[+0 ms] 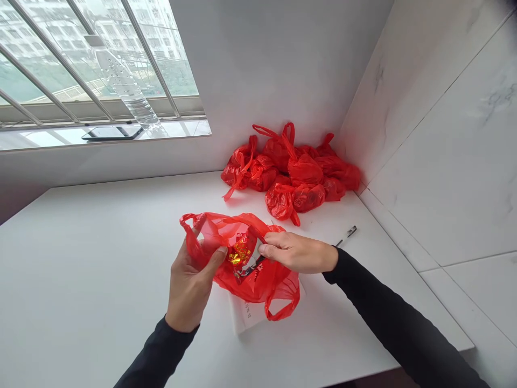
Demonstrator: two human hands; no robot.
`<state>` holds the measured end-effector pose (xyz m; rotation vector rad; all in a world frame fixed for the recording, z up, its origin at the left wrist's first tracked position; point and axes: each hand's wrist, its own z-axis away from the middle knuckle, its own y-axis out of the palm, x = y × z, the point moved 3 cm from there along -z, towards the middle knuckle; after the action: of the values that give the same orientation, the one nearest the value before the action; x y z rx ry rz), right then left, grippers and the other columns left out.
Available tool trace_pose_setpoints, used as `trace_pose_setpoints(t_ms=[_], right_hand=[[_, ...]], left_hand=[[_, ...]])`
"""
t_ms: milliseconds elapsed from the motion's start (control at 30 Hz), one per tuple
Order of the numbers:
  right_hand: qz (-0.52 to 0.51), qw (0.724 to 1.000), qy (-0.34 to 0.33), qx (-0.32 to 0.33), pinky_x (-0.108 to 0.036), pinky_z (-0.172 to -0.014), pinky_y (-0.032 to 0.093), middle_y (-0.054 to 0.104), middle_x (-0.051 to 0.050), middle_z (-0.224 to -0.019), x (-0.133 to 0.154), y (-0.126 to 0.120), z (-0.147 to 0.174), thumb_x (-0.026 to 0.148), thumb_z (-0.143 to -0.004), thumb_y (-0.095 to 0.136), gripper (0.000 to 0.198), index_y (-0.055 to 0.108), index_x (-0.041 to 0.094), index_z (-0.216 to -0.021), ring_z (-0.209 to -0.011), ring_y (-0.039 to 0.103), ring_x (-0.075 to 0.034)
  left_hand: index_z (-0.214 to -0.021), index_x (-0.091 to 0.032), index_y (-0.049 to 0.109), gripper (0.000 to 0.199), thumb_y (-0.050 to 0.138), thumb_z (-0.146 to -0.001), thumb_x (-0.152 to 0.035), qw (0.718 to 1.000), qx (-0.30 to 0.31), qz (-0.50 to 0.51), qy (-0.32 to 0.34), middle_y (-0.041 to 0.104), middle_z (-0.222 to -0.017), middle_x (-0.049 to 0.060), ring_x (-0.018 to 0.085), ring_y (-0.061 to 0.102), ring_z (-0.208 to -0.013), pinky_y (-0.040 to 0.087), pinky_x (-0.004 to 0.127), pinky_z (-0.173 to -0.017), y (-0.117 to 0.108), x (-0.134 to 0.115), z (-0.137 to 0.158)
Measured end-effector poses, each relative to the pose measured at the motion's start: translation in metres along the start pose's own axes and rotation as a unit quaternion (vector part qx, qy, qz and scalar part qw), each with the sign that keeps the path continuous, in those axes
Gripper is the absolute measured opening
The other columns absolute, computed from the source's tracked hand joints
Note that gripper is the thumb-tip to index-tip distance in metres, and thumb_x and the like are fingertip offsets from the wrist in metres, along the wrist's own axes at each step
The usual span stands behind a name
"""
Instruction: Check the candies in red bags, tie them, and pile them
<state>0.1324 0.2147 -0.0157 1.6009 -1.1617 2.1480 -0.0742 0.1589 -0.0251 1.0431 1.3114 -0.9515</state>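
A thin red plastic bag [250, 291] hangs open over the middle of the white table. My left hand [197, 275] grips its rim and one handle loop at the left, thumb inside the mouth. Across from it, my right hand [288, 249] pinches the edge of a shiny packet [244, 256] at the bag's mouth. The packet is red and gold with some white and black print. Whatever else lies in the bag is hidden by the red plastic. Beneath the bag, a white paper or booklet [242, 318] with dark characters partly shows.
Several knotted red bags [302, 170] are heaped in the back corner against the wall. A pen [351, 231] lies by my right wrist. On the window sill stand a water bottle [133, 97] and a flat dark device [113, 132]. Marble-look tiles border the table's right side.
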Motion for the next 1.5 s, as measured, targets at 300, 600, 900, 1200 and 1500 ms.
trace_pose_setpoints(t_ms=[300, 600, 900, 1200, 1500], right_hand=[[-0.013, 1.000, 0.006, 0.008, -0.029, -0.058, 0.032, 0.039, 0.004, -0.069, -0.002, -0.004, 0.000, 0.032, -0.102, 0.044, 0.038, 0.033, 0.021, -0.068, -0.063, 0.038, -0.013], [-0.040, 0.997, 0.024, 0.061, -0.029, -0.064, 0.041, 0.066, 0.001, -0.076, -0.006, 0.002, 0.002, 0.030, -0.105, 0.041, 0.036, 0.053, 0.020, -0.073, -0.069, 0.057, -0.015], [0.158, 0.983, 0.062, -0.075, -0.030, -0.056, 0.028, 0.053, 0.002, -0.064, 0.001, -0.019, 0.013, 0.023, -0.104, 0.039, 0.033, 0.044, 0.020, -0.072, -0.054, 0.044, -0.013], [0.236, 0.967, 0.043, -0.080, -0.031, -0.057, 0.030, 0.061, -0.002, -0.074, 0.009, 0.010, 0.015, 0.032, -0.103, 0.043, 0.024, 0.064, 0.021, -0.099, -0.062, 0.052, -0.017], [0.308, 0.945, -0.026, -0.106, -0.034, -0.081, 0.051, 0.065, -0.012, -0.114, -0.013, 0.045, -0.015, -0.003, -0.083, 0.047, 0.065, 0.042, 0.012, -0.146, -0.098, 0.063, -0.025]], left_hand=[[-0.155, -0.037, 0.038, 0.089, 0.083, -0.078, -0.034, 0.998, 0.038, -0.038, -0.018, 0.075, -0.119, 0.004, 0.025, 0.071, -0.110, 0.062, 0.031, -0.088, -0.001, 0.001, -0.001], [-0.137, -0.025, 0.054, 0.060, 0.077, -0.082, -0.033, 0.992, 0.044, -0.109, 0.034, 0.072, -0.107, 0.005, 0.021, 0.070, -0.091, 0.060, 0.030, -0.079, 0.005, 0.000, -0.003], [-0.137, -0.032, 0.060, 0.050, 0.071, -0.088, -0.032, 0.999, 0.026, -0.030, 0.022, 0.067, -0.093, 0.000, 0.017, 0.061, -0.086, 0.054, 0.026, -0.074, -0.004, 0.001, 0.002], [-0.132, -0.035, 0.065, 0.044, 0.069, -0.089, -0.035, 0.997, 0.026, -0.035, 0.061, 0.056, -0.075, -0.001, 0.017, 0.052, -0.067, 0.049, 0.029, -0.062, 0.005, -0.004, 0.019], [-0.119, -0.035, 0.070, 0.030, 0.069, -0.089, -0.034, 0.997, 0.009, -0.040, 0.064, 0.055, -0.075, -0.001, 0.018, 0.051, -0.069, 0.047, 0.030, -0.065, 0.001, 0.000, 0.015]])
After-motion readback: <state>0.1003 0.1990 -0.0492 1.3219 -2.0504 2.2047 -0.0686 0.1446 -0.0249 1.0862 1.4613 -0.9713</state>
